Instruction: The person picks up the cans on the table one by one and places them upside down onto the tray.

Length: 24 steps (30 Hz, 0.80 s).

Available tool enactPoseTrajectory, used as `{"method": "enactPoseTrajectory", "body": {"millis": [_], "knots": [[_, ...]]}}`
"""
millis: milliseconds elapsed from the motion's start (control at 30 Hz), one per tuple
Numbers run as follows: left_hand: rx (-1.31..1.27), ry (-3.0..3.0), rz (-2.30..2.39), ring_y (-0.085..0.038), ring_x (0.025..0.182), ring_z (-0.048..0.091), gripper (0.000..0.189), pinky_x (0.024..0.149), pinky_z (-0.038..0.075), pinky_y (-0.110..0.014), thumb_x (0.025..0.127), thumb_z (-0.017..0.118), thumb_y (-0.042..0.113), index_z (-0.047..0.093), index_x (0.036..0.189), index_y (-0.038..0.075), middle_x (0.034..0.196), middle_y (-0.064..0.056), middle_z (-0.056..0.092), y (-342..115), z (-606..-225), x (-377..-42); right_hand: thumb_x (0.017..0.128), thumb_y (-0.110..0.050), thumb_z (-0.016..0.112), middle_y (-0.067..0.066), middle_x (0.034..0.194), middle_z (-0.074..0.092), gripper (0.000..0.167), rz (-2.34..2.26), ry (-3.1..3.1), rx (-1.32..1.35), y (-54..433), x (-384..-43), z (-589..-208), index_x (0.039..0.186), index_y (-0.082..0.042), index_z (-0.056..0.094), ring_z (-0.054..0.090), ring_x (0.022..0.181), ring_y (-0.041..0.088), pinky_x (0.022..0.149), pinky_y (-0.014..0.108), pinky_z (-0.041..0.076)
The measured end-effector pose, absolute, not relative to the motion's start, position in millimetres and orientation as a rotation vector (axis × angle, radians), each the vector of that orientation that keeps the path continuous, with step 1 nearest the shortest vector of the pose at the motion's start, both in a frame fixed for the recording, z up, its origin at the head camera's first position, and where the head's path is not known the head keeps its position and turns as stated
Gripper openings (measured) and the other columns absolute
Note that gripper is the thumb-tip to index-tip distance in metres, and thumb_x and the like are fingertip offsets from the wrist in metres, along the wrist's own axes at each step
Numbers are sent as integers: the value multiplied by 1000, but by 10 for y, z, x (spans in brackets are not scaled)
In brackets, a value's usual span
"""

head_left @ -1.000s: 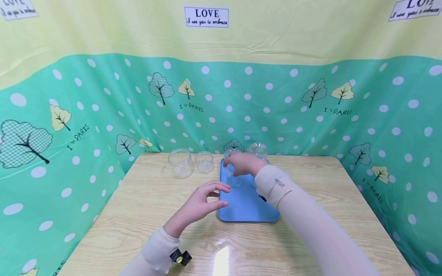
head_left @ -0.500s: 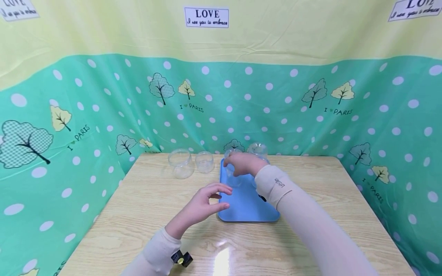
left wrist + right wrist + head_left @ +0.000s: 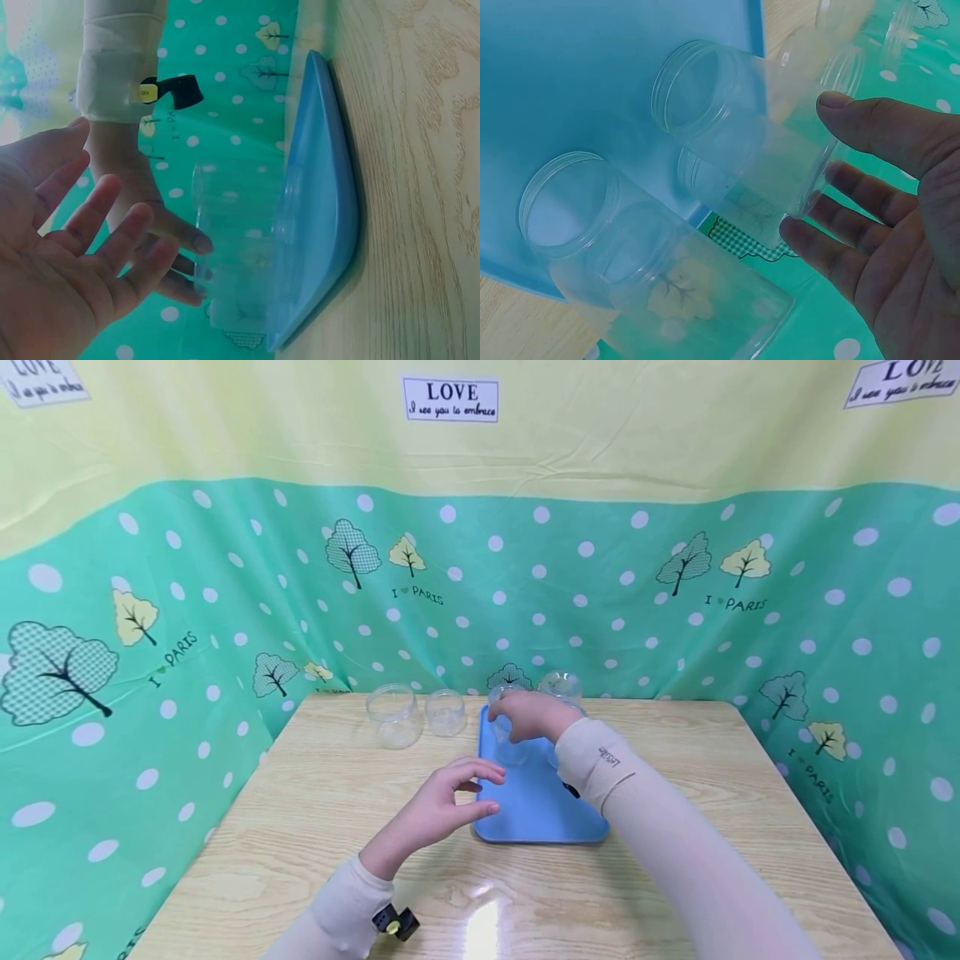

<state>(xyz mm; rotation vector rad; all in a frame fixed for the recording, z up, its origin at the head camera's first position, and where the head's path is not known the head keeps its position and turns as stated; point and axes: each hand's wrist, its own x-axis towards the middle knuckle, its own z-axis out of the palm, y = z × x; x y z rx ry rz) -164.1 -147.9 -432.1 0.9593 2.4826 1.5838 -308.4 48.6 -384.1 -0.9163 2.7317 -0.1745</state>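
My right hand reaches over the far part of a blue tray and grips a clear jar near its upper end, thumb on one side and fingers on the other. A threaded rim of this jar faces the tray in the right wrist view. Beside it on the tray stands another clear jar, partly hidden by the right arm in the head view. My left hand hovers at the tray's left edge, fingers spread and gently bent, palm bare in the left wrist view.
Left of the tray, at the back of the wooden table, stand a wide clear jar and a smaller clear jar. A green dotted curtain hangs close behind the table and along both sides.
The left hand has shifted very slightly to the right and closer to me. The right hand and the jar in its grip stay practically in place.
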Motion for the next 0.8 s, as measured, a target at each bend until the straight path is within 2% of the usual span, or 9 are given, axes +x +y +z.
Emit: {"method": "enactPoseTrajectory", "body": {"millis": [233,467,700,800], "knots": [[966,2476,1566,-13,123,60,28,101,56,-40,93,78,18,71,118,26,133,10,64,-1491,-4333,-1654,89,-7,77,7,152,51,53,-138,2726,-967,491,-3075,-3805,139,-20,65,50,139,27,102,40,55],[1021,2465,1592,-15,123,61,26,100,55,-51,94,76,19,70,119,23,134,3,65,-1492,-4330,-1651,90,-7,76,7,152,51,50,-131,2759,-995,504,-3043,-3768,135,-24,67,51,137,26,98,38,57],[1038,2466,1618,-16,122,61,26,99,56,-49,95,75,15,70,120,22,134,-7,65,-1479,-4328,-1642,92,-9,74,4,147,54,45,-96,2820,-1085,546,-3008,-3716,134,-23,68,55,132,24,94,34,59],[1041,2469,1649,-16,121,62,27,98,57,-47,94,75,11,71,118,21,133,-7,66,-1476,-4330,-1643,92,-9,74,4,144,56,43,-98,2836,-1120,565,-2982,-3688,133,-23,69,55,131,25,95,36,59]]}}
